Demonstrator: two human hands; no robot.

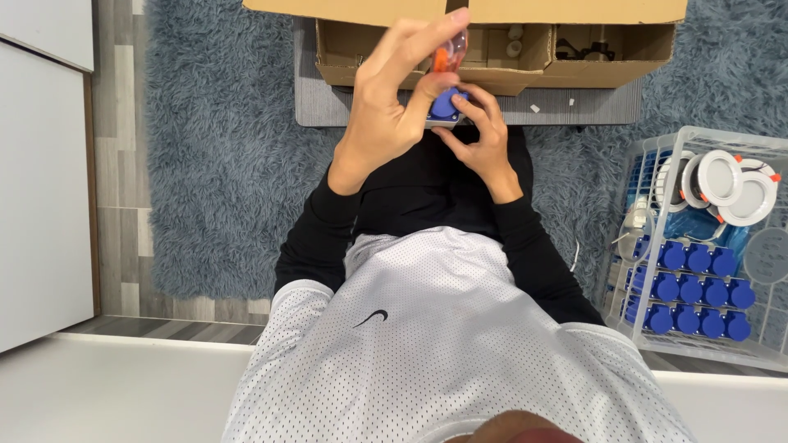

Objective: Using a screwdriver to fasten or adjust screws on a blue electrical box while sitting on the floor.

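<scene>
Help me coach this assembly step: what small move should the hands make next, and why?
Probably press the clear orange-clipped part, held in the left hand, down onto the blue round-capped piece that the right hand steadies, since the two sit one above the other, nearly touching.

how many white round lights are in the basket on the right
3 show: the white round lights sit overlapping in a row at the far end of the wire basket, beyond the blue caps. More may be hidden underneath.

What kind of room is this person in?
Probably a room in a home used for small assembly work. There is a shaggy blue rug on a wood floor, an open cardboard box of parts, and a white basket full of blue-capped pieces and round white lights.
</scene>
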